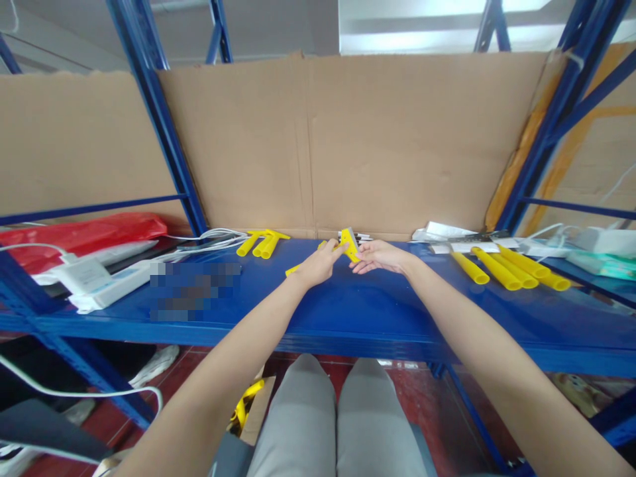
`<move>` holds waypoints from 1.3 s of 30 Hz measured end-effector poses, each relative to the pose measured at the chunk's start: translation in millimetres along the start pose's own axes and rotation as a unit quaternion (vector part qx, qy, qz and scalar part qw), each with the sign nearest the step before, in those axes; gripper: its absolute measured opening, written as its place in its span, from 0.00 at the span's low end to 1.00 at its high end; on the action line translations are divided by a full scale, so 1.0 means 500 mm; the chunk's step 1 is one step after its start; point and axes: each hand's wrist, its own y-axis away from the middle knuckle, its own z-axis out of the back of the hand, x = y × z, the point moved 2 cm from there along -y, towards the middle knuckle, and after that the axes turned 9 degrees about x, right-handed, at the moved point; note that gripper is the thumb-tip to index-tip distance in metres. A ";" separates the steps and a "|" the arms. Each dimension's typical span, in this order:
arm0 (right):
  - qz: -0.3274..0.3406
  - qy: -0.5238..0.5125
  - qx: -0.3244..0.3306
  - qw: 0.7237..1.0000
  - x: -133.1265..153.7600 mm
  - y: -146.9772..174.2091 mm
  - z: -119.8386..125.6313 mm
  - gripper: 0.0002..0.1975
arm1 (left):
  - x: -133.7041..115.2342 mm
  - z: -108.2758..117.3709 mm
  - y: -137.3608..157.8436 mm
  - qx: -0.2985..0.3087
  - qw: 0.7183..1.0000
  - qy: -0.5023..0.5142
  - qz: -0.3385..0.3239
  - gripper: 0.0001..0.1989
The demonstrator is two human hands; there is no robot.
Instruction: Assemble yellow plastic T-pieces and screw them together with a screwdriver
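At the middle of the shelf I hold a yellow T-shaped scraper [352,246] with a grey strip along the edge of its head. My left hand [318,264] is wrapped round its handle, whose yellow end shows past the wrist side. On the other side, my right hand [380,257] has its thumb and fingers at the head's grey edge. Several small dark and white pieces [364,236] lie behind the hands, too small to name.
Yellow T-shaped handles [263,244] lie left, and several yellow tubes [501,268] right, beside white packets [442,233]. A power strip [119,283], cables and a red bag [89,238] occupy the left end. Cardboard [387,146] backs the blue shelf [358,308].
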 end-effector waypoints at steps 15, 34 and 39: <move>0.027 0.017 -0.020 0.999 -0.001 -0.006 -0.003 0.11 | 0.004 0.001 0.003 -0.002 1.000 0.012 -0.006 0.30; -0.051 0.080 0.023 0.995 -0.011 0.008 0.023 0.12 | -0.032 0.006 0.002 0.064 0.998 -0.014 -0.023 0.28; -0.096 0.094 0.064 0.989 -0.020 0.015 0.029 0.11 | -0.044 0.007 0.001 0.081 0.996 0.000 -0.025 0.26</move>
